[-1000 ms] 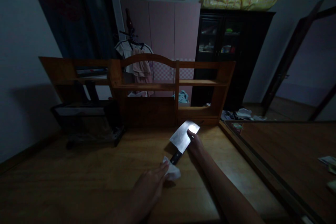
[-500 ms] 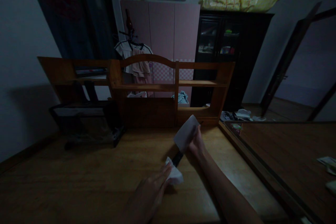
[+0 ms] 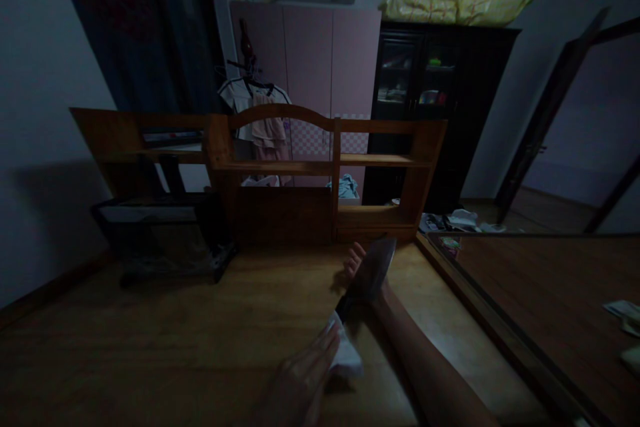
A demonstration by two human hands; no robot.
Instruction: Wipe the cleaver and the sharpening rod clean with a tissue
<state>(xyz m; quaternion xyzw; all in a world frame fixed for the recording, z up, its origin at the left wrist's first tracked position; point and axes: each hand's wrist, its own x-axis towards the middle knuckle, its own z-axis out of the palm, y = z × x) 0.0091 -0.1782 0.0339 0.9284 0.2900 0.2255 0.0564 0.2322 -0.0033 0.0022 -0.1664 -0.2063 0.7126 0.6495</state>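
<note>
A kitchen cleaver (image 3: 377,269) is held tilted above the wooden tabletop, its broad dark blade pointing up and away and its black handle toward me. My left hand (image 3: 305,370) is closed on a white cloth or tissue (image 3: 346,355) folded around the lower end of that handle. Behind the blade, palm up, is my right hand (image 3: 354,261). Its fingers show apart at the blade's left side, while the rest of the hand is hidden by the metal. Whether the palm touches the blade, I cannot tell.
A low wooden shelf unit (image 3: 283,167) runs along the back of the tabletop (image 3: 165,340). At the left stands a dark knife rack (image 3: 167,233) with black handles sticking up. A raised wooden edge (image 3: 475,307) borders the right side.
The cleaver has turned, its blade going from a pale face to a darker, narrower view. My right hand has loosened from the blade's right edge and passed behind it. The cloth shifted slightly right.
</note>
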